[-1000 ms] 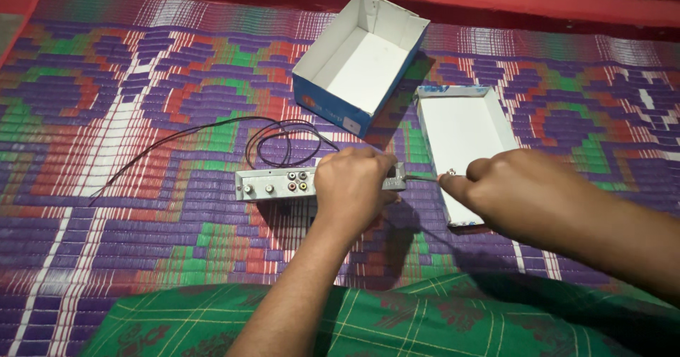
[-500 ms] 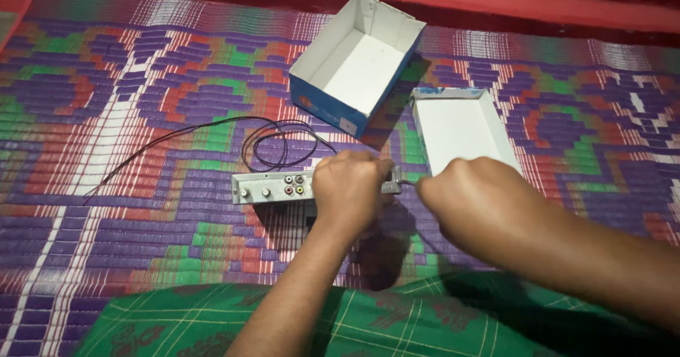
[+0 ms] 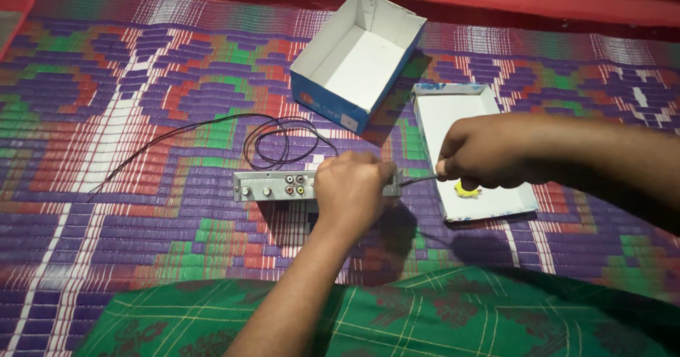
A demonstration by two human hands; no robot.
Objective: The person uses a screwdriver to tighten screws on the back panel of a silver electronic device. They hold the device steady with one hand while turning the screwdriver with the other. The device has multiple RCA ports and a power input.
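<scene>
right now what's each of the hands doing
left hand: closed on the grey device, pressing it to the mat.
right hand: closed on a thin tool touching the device's end.

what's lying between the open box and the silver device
In the head view, loops of thin black cable lie on the woven mat between the open box and the silver device.

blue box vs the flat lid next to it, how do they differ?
The blue box is deep with tall walls; the flat lid is a shallow tray. The blue box is tipped up on an edge; the flat lid lies level on the mat. The box is empty; the lid holds a small yellow item. Both are open, white inside.
</scene>
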